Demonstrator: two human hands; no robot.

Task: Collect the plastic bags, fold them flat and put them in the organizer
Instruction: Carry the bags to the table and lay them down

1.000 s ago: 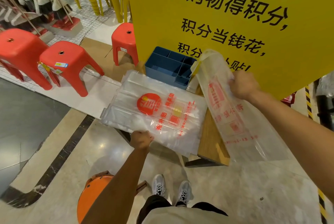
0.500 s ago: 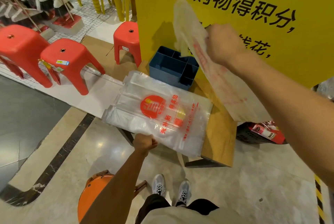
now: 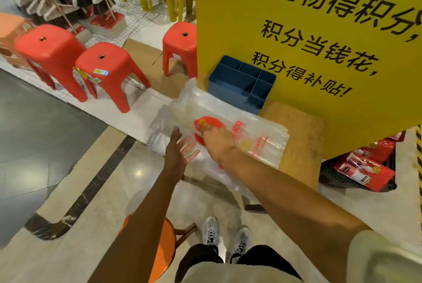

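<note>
The stack of clear plastic bags with red printing [image 3: 230,123] lay across the small wooden table [image 3: 296,127], its far end close beside the blue plastic organizer with several open compartments [image 3: 239,82] and its near left edge hanging past the tabletop over the floor. The organizer stood at the far side of the table against the big yellow sign board [image 3: 296,20].

The right hand [image 3: 218,140] rested on the middle of the stack, over the red round logo, knuckles up; whether its fingers pinched the film or only pressed on it could not be told, since they were turned under and away from the camera. The left hand [image 3: 179,151] hovered just left of it at the overhanging edge with fingers spread and straight, holding nothing, with loose film beneath it.

The bags looked very light, limp and slick, so the layers would likely slide over one another and trap air. A pinch at one corner would probably let the rest sag and fan out. The better hold seemed to be a flat palm pinning the middle while the other hand took the free edge through all layers and brought it over in a fold, then smoothed outward to push the air out. Once folded narrow, the bundle should stand in one of the organizer's larger compartments.

To the left stood red plastic stools [image 3: 107,70].
</note>
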